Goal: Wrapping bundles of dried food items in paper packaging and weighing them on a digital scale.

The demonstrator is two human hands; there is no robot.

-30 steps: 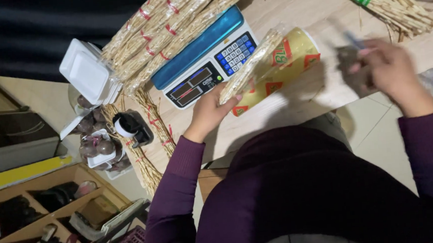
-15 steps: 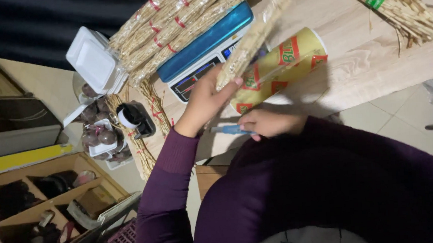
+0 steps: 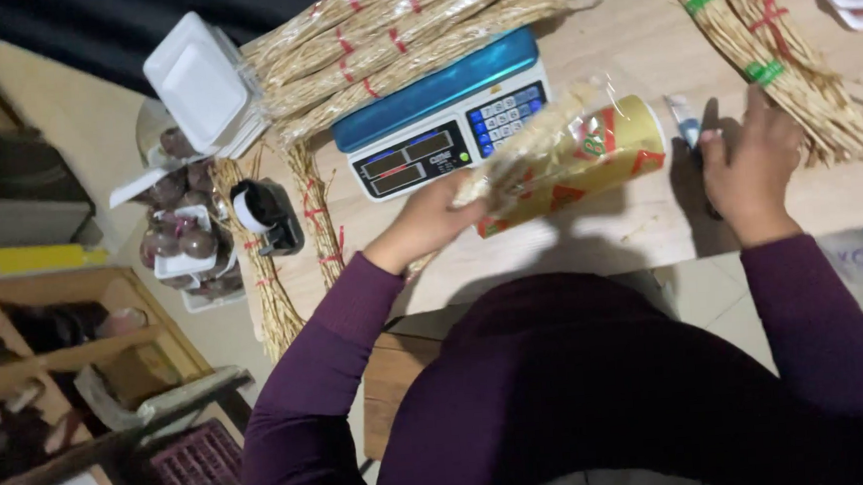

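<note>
Pale wooden tabletop, white weighing scale with blue top and blue keys, yellow wrapper with red and green print, tan stalk bundles with red ties, bundle with green ties, white foam tray, purple sleeves.

Wooden table with a scale and bundled stalks

I saw a pale wooden table carrying a blue-topped scale, with wrapped bundles of dry stalks lying behind it, more tied bundles at the right end, a yellow and red roll just in front of the scale, and a black tape dispenser near the left edge.
</note>
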